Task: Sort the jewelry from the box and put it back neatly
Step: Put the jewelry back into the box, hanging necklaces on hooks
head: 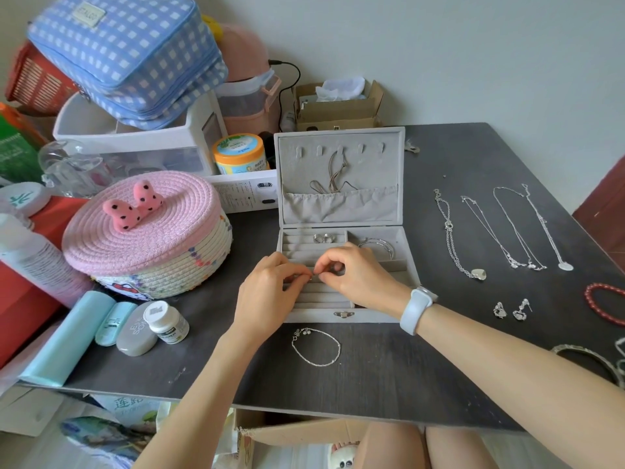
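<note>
On the blue checked bag (128,59) at your far left you can read a small sewn patch saying "ETALGO", tilted. The grey oval case (138,329) near the surface edge carries raised letters: "EYE" and a second line starting "SO", the rest hidden. Below the surface, a package (130,406) shows Chinese characters, "莲" among them. Other labels are too small to read.

We see a plain pale wall (473,55) behind, evenly lit w/ soft daylight. Dark grey table (389,374) fills the mid frame. Red-brown furniture edge (605,194) at right; light floor (40,445) at bottom left.
</note>
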